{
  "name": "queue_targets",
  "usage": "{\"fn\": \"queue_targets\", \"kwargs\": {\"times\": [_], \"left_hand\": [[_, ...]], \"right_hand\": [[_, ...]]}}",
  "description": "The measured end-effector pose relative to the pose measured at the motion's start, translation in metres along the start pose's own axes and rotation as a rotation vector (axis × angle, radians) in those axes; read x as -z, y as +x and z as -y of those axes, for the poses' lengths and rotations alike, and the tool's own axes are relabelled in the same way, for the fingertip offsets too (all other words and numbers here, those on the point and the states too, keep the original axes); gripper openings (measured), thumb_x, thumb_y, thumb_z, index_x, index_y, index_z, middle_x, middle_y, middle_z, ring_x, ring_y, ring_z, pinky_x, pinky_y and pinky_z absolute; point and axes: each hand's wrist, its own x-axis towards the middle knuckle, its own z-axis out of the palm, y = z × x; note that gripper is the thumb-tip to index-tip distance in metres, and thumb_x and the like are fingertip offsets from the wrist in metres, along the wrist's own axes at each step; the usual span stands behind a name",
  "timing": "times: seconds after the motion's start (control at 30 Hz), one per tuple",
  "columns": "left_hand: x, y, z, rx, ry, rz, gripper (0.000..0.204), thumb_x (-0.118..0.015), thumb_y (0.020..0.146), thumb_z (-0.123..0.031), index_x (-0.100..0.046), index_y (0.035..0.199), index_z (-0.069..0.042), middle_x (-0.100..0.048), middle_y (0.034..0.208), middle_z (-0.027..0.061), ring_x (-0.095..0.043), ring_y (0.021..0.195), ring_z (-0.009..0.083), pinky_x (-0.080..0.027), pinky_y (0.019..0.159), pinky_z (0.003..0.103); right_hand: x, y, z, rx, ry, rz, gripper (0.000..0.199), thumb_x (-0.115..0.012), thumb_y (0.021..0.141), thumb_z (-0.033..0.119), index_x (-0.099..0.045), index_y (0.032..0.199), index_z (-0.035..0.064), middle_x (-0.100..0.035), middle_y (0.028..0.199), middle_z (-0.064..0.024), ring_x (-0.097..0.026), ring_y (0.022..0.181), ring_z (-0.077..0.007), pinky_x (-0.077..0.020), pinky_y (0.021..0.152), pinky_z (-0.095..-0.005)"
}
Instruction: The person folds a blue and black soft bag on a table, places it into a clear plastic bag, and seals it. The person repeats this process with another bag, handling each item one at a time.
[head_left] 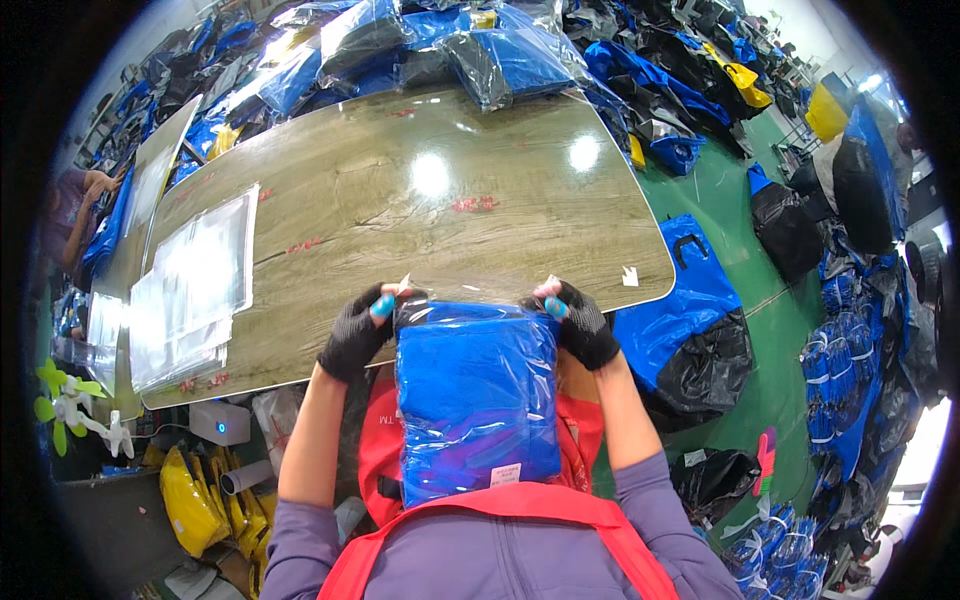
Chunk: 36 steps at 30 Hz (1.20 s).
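A folded blue bag (478,395) in a clear plastic sleeve lies against my front, just off the near edge of the table. A small white label sits on its lower part. My left hand (368,322), in a black fingerless glove with blue on a fingertip, pinches the sleeve's upper left corner. At the upper right corner my right hand (577,318), gloved the same way, pinches the plastic too. The sleeve's clear top edge stretches between both hands.
The wood-patterned table (380,210) bears a stack of clear plastic sleeves (200,290) at its left. Packed blue bags (510,60) pile along its far edge. A large blue and black bag (690,310) lies to the right. Another person (80,215) is at far left.
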Motion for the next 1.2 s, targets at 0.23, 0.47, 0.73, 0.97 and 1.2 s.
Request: {"fn": "queue_targets", "kwargs": {"times": [0.23, 0.47, 0.73, 0.97, 1.2], "left_hand": [[-0.009, -0.015, 0.037, -0.207, -0.018, -0.244, 0.012, -0.058, 0.094, -0.016, -0.060, 0.097, -0.005, -0.065, 0.095, 0.0055, -0.061, 0.084, 0.0135, -0.051, 0.075, 0.028], [-0.020, 0.010, 0.008, -0.332, -0.041, -0.239, 0.011, -0.058, 0.093, -0.016, -0.059, 0.098, -0.006, -0.063, 0.089, 0.0010, -0.059, 0.079, 0.0097, -0.047, 0.070, 0.022], [-0.130, 0.038, -0.103, -0.589, 0.678, -0.173, 0.017, -0.064, 0.088, -0.021, -0.062, 0.097, -0.007, -0.061, 0.080, 0.0022, -0.058, 0.073, 0.0124, -0.045, 0.067, 0.026], [-0.217, 0.033, -0.143, -0.930, 1.311, 0.010, 0.043, -0.062, 0.076, -0.019, -0.056, 0.114, 0.000, -0.062, 0.085, 0.0160, -0.061, 0.077, 0.0350, -0.048, 0.067, 0.046], [-0.174, 0.039, -0.116, -1.147, 1.167, -0.115, 0.061, -0.075, 0.076, -0.027, -0.053, 0.126, -0.002, -0.054, 0.124, 0.0252, -0.055, 0.114, 0.0398, -0.042, 0.099, 0.044]], "right_hand": [[-0.015, -0.010, -0.014, 0.212, 0.048, -0.277, 0.011, -0.067, 0.089, 0.015, -0.062, 0.095, 0.0068, -0.062, 0.089, 0.0026, -0.055, 0.082, -0.0073, -0.0446, 0.076, -0.0228], [-0.008, 0.012, -0.001, 0.336, 0.007, -0.290, 0.018, -0.067, 0.090, 0.022, -0.060, 0.100, 0.0084, -0.058, 0.087, 0.0038, -0.049, 0.073, -0.0021, -0.0398, 0.064, -0.0188], [-0.057, 0.067, 0.056, 0.290, -0.065, -0.291, 0.017, -0.058, 0.095, 0.023, -0.060, 0.103, 0.0084, -0.060, 0.085, 0.0020, -0.054, 0.075, -0.0076, -0.0451, 0.068, -0.0235], [-0.073, -0.022, 0.108, 0.616, -0.480, 0.328, 0.093, -0.077, 0.074, 0.027, -0.024, 0.147, 0.0054, -0.027, 0.151, -0.0159, -0.033, 0.137, -0.0293, -0.0290, 0.111, -0.0451], [-0.022, -0.018, 0.086, 0.289, 0.233, 0.070, 0.072, -0.081, 0.071, 0.023, -0.046, 0.131, 0.0023, -0.058, 0.123, -0.0110, -0.056, 0.112, -0.0226, -0.0459, 0.098, -0.0369]]}}
